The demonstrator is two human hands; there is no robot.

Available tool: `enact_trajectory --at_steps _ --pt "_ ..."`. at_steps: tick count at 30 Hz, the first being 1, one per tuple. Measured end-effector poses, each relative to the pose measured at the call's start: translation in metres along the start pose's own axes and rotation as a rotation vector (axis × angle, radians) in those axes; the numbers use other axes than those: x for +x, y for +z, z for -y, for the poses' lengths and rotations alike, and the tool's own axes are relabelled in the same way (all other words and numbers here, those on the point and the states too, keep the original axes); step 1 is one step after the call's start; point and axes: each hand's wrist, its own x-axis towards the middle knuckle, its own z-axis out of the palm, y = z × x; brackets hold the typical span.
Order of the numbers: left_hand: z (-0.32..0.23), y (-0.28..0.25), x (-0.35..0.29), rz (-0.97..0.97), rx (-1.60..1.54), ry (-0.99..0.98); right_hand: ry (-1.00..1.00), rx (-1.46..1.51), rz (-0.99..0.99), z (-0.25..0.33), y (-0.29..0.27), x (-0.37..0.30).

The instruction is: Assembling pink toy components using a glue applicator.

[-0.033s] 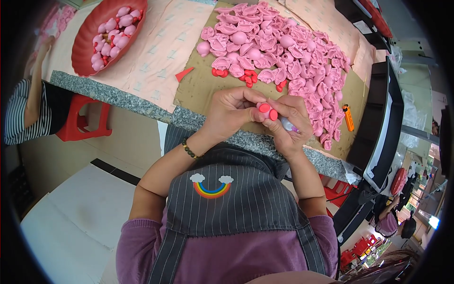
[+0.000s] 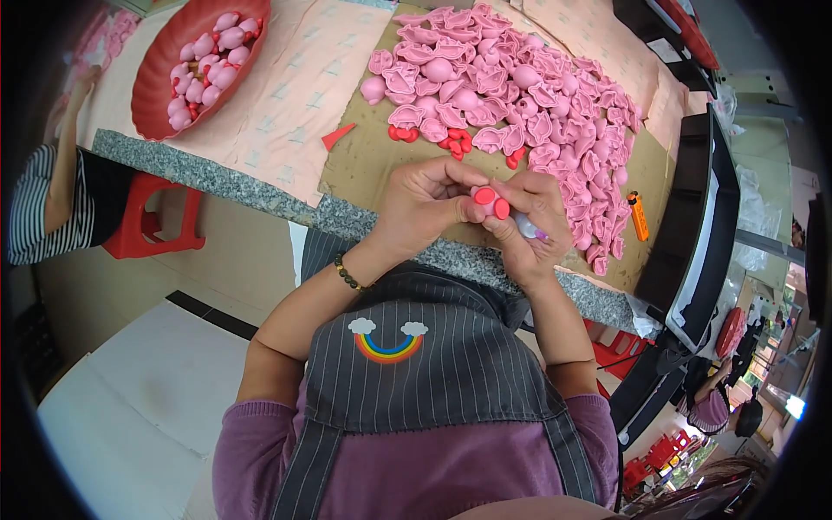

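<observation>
Above the table's near edge, both hands grip a small pink toy figure (image 2: 491, 202) with two round red pads facing up. My left hand (image 2: 423, 208) is closed, pinching it between thumb and fingers from the left. From the other side, my right hand (image 2: 542, 212) presses it with thumb and forefinger. A small clear bottle (image 2: 528, 227) with a purple tip is tucked in the right palm, partly hidden by the fingers. Just beyond lie several small red pieces (image 2: 455, 142) and a large heap of pink molded parts (image 2: 520, 87).
A red scalloped bowl (image 2: 149, 108) at far left holds pink figures with red bits. A red triangular piece (image 2: 338, 135) lies on the brown board (image 2: 355, 169). An orange cutter (image 2: 639, 217) and black trays (image 2: 685, 208) are at right. A person's striped sleeve (image 2: 39, 204) shows at left.
The pink figure has tilted very slightly between my fingers. Otherwise both hands hold the same place.
</observation>
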Motion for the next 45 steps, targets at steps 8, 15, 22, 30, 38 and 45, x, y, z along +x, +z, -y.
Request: enact_trajectory --at_steps 8,15,22,30,38,45 --pt "-0.002 0.001 -0.003 -0.018 0.005 -0.024 -0.025 0.17 -0.063 -0.005 0.006 0.001" --pt "-0.002 -0.001 -0.007 0.03 0.159 0.06 -0.001 0.111 0.001 0.002 0.001 -0.001" --pt "0.005 -0.001 -0.004 0.021 -0.093 0.046 -0.029 0.081 -0.023 0.005 0.003 0.0" --pt "0.007 -0.001 -0.004 0.068 -0.141 0.042 -0.025 0.134 -0.007 -0.002 0.002 -0.008" --pt "-0.001 0.001 -0.005 0.048 -0.091 -0.014 -0.074 0.115 -0.011 -0.002 0.003 -0.005" --pt "0.001 -0.001 -0.004 0.066 -0.035 0.046 -0.002 0.14 -0.009 0.0 0.004 -0.007"
